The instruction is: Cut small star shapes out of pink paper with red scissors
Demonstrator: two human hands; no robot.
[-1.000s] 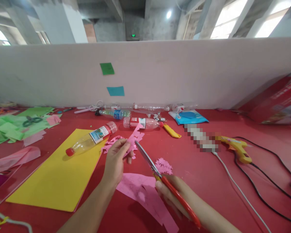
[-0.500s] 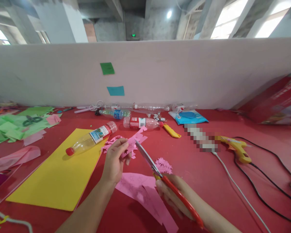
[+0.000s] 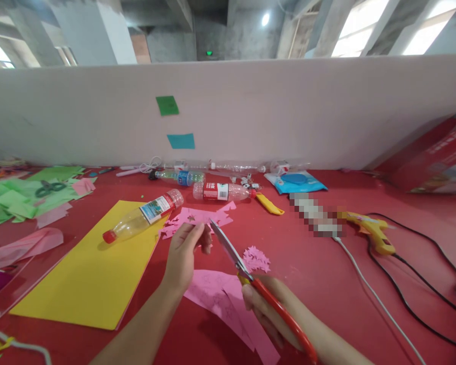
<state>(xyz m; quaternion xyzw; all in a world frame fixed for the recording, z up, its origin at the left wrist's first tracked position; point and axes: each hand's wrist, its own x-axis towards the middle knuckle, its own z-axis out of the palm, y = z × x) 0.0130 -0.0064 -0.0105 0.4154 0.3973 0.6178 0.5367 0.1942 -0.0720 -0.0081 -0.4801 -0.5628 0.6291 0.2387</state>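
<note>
My left hand [image 3: 185, 253] pinches a folded pink paper cut-out [image 3: 205, 216] and holds it above the red table [image 3: 319, 274]. My right hand [image 3: 269, 306] grips red-handled scissors [image 3: 251, 281], whose blades point up and left, their tip just beside the pink paper. Below my hands lies a larger pink paper sheet [image 3: 228, 304]. A small pink cut snowflake shape [image 3: 256, 259] rests just right of the blades.
A yellow sheet [image 3: 87, 274] carries a plastic bottle [image 3: 142, 215] with a red cap. More bottles [image 3: 220, 191] lie by the white partition. A yellow glue gun [image 3: 368, 230] and cables [image 3: 414, 299] sit to the right, green paper scraps [image 3: 19, 200] at the left, a red box [image 3: 437, 157] at far right.
My left hand has turned the pink cut-out from pointing upward to lying more level. The scissors have stayed nearly in place beside it.
</note>
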